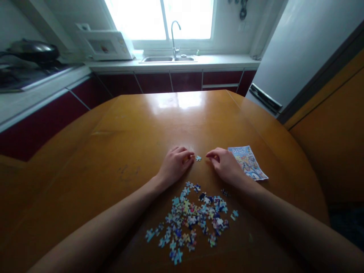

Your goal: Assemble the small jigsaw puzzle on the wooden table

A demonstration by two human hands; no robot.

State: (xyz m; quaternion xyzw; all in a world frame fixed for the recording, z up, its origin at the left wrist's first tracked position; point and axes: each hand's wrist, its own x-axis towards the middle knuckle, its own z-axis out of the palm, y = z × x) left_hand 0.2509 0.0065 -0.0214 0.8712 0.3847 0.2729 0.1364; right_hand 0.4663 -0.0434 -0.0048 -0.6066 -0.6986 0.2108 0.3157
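left hand (176,163) and right hand (226,163): fingers curled, can't tell if tips meet | pale blue jigsaw piece (198,158): on wooden table (136,125) between them, nearer left | best pinched softly by its edges

Pale-blue lone piece (198,158); multicoloured puzzle pile (186,209); orange-brown table (136,125)

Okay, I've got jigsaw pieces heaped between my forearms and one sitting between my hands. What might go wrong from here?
The single piece lies close to the fingertips of the left hand, so a small slip might knock it away. The loose heap of pieces sits between both forearms, so a sleeveless arm drawn inward could scatter it. The picture sheet lies right beside the right hand and might get nudged.
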